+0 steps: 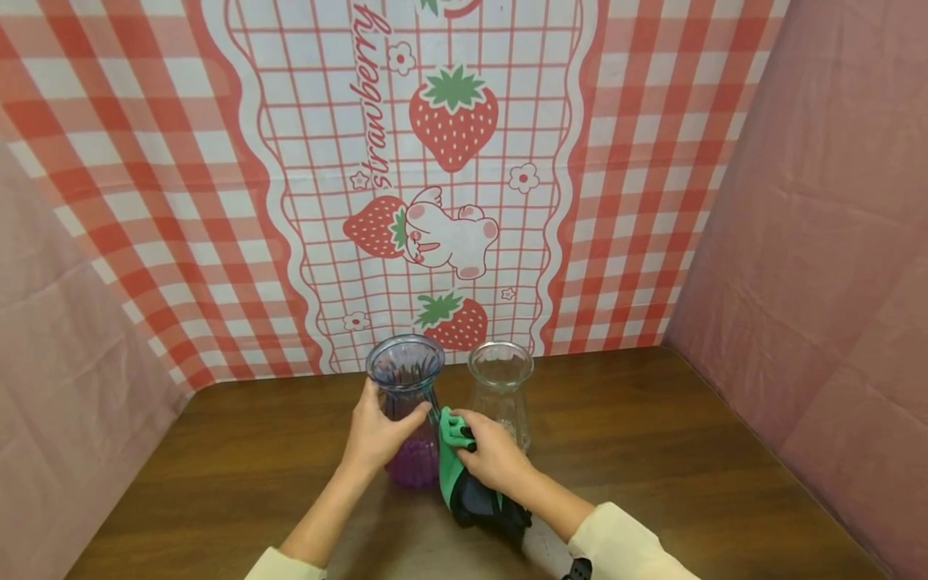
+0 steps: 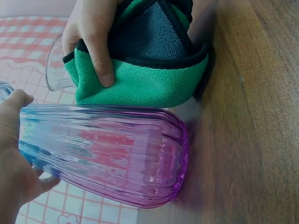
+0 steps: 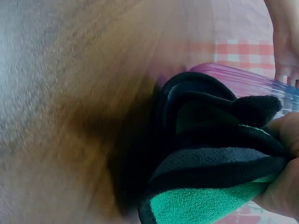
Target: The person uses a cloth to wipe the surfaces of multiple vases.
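A ribbed glass vase (image 1: 412,463), blue at the flared rim and purple at the base, stands upright on the table. My left hand (image 1: 379,431) grips it round the neck, thumb on the near side. Bunched in my right hand (image 1: 495,453) is a green and dark grey cloth (image 2: 140,84) with black edging. The cloth hangs against or very near the right side of the vase; the left wrist view shows it along the glass. In the right wrist view the folded cloth (image 3: 210,168) hides most of the vase.
A clear glass vase (image 1: 502,366) stands just behind my right hand, partly hidden by it. The brown wooden table (image 1: 616,435) ends at a red-and-white checked backdrop (image 1: 638,161) printed with strawberries. Pink cloth walls (image 1: 819,242) close both sides.
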The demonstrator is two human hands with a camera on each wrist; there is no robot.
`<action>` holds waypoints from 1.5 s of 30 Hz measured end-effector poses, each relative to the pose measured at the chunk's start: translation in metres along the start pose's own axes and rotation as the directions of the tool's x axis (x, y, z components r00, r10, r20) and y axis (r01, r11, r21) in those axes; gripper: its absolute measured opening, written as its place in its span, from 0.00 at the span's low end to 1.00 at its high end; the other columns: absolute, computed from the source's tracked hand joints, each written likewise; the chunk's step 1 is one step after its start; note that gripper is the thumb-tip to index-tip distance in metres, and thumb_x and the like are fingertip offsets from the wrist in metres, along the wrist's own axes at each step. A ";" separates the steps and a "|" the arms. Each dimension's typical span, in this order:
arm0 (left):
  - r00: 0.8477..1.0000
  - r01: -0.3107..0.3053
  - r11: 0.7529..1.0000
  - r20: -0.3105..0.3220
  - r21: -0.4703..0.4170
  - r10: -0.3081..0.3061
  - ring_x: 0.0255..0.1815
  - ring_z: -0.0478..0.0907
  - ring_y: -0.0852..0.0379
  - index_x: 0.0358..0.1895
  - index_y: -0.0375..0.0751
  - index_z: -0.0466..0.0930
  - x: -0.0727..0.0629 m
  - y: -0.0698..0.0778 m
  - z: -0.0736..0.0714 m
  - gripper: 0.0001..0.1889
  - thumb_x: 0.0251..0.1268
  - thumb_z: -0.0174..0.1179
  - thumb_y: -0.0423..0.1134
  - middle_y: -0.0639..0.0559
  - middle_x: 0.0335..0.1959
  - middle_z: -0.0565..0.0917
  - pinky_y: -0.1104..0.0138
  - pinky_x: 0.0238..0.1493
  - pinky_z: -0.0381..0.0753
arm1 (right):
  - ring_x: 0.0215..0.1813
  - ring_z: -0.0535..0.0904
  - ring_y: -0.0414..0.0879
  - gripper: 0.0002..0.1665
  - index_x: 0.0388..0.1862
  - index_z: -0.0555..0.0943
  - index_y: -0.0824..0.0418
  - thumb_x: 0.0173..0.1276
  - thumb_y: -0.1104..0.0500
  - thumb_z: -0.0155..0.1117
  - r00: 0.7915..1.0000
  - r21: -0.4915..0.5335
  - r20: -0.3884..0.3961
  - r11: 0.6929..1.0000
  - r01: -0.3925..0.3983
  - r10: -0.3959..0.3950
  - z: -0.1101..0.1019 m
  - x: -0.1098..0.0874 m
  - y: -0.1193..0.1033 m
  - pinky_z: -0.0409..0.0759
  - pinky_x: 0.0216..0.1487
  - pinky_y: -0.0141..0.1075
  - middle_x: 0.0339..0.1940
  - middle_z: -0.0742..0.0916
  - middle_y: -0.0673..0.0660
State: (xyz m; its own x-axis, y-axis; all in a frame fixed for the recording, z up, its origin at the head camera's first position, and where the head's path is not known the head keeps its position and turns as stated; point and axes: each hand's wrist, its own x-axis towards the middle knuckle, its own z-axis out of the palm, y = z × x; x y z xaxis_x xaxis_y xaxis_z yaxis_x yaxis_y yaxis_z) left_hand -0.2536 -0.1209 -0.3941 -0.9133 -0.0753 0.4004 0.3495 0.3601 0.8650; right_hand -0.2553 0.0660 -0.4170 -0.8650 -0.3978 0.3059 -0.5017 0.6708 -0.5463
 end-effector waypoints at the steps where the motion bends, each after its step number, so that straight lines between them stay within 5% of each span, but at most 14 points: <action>1: 1.000 0.003 1.000 -0.005 0.001 -0.003 0.62 0.71 0.43 0.66 0.43 0.60 0.000 0.000 0.000 0.42 0.46 0.72 0.40 0.40 0.60 0.71 0.50 0.61 0.72 | 0.55 0.78 0.54 0.30 0.60 0.72 0.64 0.57 0.66 0.66 1.000 0.000 -0.004 1.000 0.000 0.000 0.000 0.000 0.000 0.78 0.53 0.47 0.56 0.81 0.63; 7: 0.999 0.022 1.000 -0.050 0.007 -0.022 0.62 0.69 0.44 0.63 0.41 0.64 -0.001 -0.002 0.001 0.40 0.45 0.74 0.42 0.40 0.58 0.68 0.52 0.62 0.71 | 0.56 0.78 0.54 0.30 0.60 0.73 0.62 0.56 0.66 0.67 0.995 0.033 -0.098 0.999 0.040 -0.037 -0.006 0.001 -0.005 0.78 0.53 0.47 0.56 0.81 0.62; 17: 0.996 0.033 0.999 -0.080 -0.007 -0.034 0.60 0.72 0.43 0.64 0.36 0.57 -0.001 -0.001 0.001 0.43 0.46 0.73 0.40 0.37 0.58 0.72 0.51 0.58 0.74 | 0.54 0.79 0.54 0.31 0.60 0.73 0.61 0.55 0.66 0.69 0.943 0.108 -0.314 0.982 0.153 -0.113 -0.021 0.012 -0.022 0.80 0.51 0.45 0.55 0.82 0.61; 26: 0.996 0.043 0.999 -0.079 0.009 -0.042 0.60 0.72 0.41 0.60 0.33 0.60 -0.001 0.000 0.002 0.38 0.47 0.71 0.38 0.36 0.57 0.73 0.50 0.59 0.73 | 0.57 0.77 0.54 0.30 0.61 0.73 0.61 0.58 0.66 0.66 0.991 0.091 -0.119 0.993 0.079 -0.068 -0.015 0.009 -0.013 0.77 0.54 0.47 0.58 0.80 0.60; 34: 0.998 0.040 0.999 -0.051 0.036 -0.038 0.53 0.77 0.42 0.61 0.39 0.61 -0.003 0.000 0.001 0.37 0.47 0.70 0.37 0.38 0.54 0.76 0.52 0.50 0.79 | 0.55 0.78 0.54 0.29 0.60 0.72 0.63 0.59 0.64 0.66 1.000 0.013 0.013 1.000 0.020 -0.020 -0.002 0.000 0.000 0.78 0.52 0.47 0.55 0.81 0.62; 39: 0.999 0.030 0.999 -0.032 0.036 -0.029 0.52 0.79 0.45 0.62 0.40 0.62 -0.002 0.000 0.002 0.37 0.47 0.69 0.35 0.38 0.52 0.79 0.54 0.50 0.78 | 0.54 0.79 0.54 0.29 0.58 0.74 0.63 0.55 0.66 0.67 1.000 -0.008 -0.026 1.000 0.015 -0.015 0.002 -0.004 0.003 0.78 0.53 0.47 0.54 0.82 0.62; 45: 1.000 0.003 1.000 -0.014 0.018 -0.003 0.54 0.77 0.45 0.64 0.41 0.61 -0.002 -0.001 0.001 0.37 0.48 0.68 0.34 0.39 0.53 0.79 0.53 0.52 0.77 | 0.54 0.79 0.52 0.31 0.59 0.74 0.62 0.54 0.67 0.68 0.976 0.064 -0.207 0.995 0.080 -0.065 -0.005 0.001 -0.006 0.79 0.52 0.45 0.55 0.82 0.60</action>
State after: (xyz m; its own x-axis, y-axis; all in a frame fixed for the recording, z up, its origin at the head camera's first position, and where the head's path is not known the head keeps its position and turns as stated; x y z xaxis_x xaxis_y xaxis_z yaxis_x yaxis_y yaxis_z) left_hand -0.2520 -0.1201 -0.3957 -0.9111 -0.0897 0.4024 0.3429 0.3770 0.8604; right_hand -0.2536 0.0648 -0.4095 -0.8141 -0.3029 0.4954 -0.5676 0.5950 -0.5690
